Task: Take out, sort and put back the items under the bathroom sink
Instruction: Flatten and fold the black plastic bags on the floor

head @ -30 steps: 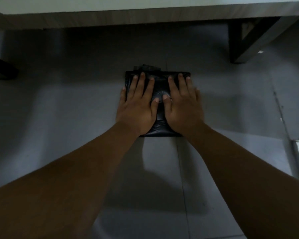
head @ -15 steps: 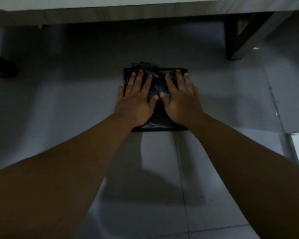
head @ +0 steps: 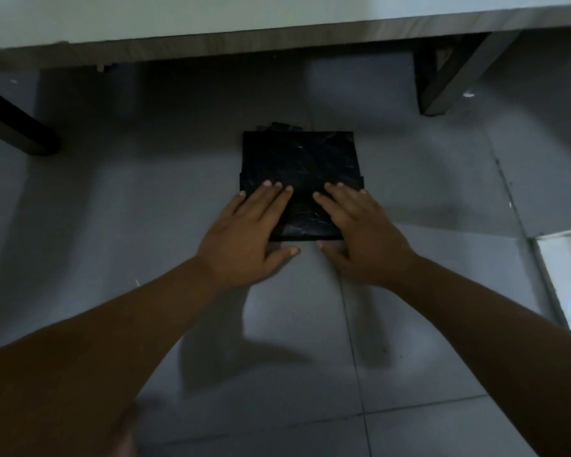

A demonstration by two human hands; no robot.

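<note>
Both forearms reach forward over the tiled floor [head: 409, 374]. The left hand [head: 244, 232] and right hand [head: 360, 232] lie flat, fingers straight and close together, resting on the near half of a folded black plastic bag [head: 299, 159]; both thumbs touch the floor just short of its near edge. The bag lies on the floor between and beyond the hands. Farther off, a dark leg [head: 449, 70] stands beyond the right hand, under the pale tabletop [head: 277, 14].
</note>
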